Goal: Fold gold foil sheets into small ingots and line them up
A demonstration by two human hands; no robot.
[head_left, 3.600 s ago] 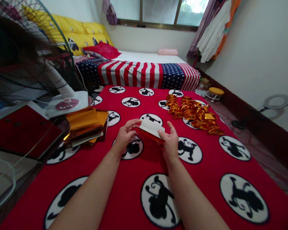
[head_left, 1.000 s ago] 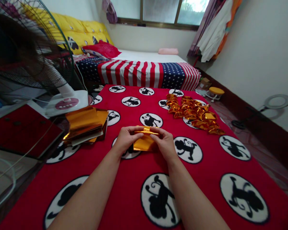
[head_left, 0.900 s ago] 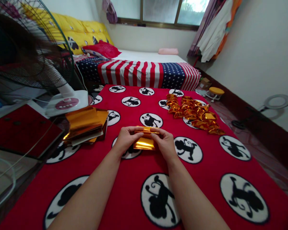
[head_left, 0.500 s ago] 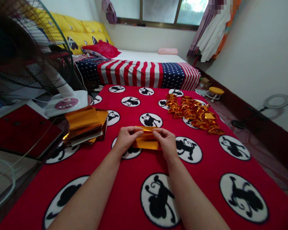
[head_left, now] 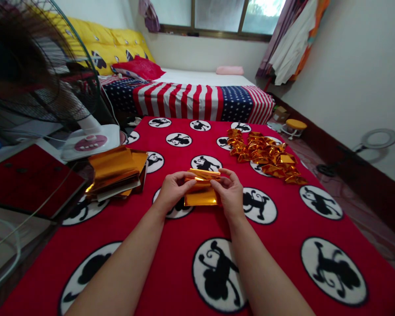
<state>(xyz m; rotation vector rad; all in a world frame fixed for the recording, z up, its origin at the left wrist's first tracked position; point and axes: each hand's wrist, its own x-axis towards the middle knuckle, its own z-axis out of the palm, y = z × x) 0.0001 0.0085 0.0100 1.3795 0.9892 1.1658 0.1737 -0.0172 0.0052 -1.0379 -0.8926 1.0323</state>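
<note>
A sheet of shiny gold foil paper (head_left: 201, 194) is held between my two hands over the red cloth, its far edge bent into a fold. My left hand (head_left: 175, 189) pinches its left side between thumb and fingers. On its right side, my right hand (head_left: 229, 189) has the thumb on the near face and fingers behind, the index finger slightly raised. To the left lies a stack of gold foil paper sheets (head_left: 113, 169). Rows of folded gold foil paper pieces (head_left: 266, 153) sit at the far right of the cloth.
The red cloth (head_left: 171, 281) with monkey prints covers the surface before me. An electric fan (head_left: 92, 136) stands at the left beside a dark red panel (head_left: 26, 175). Beyond the cloth is a bed (head_left: 184, 98); a yellow-topped stool (head_left: 296, 124) is on the floor at right.
The far edge of the foil sheet has come up and shows more of its fold. My right hand's fingers have lifted and opened a little; the left hand stays nearly still.
</note>
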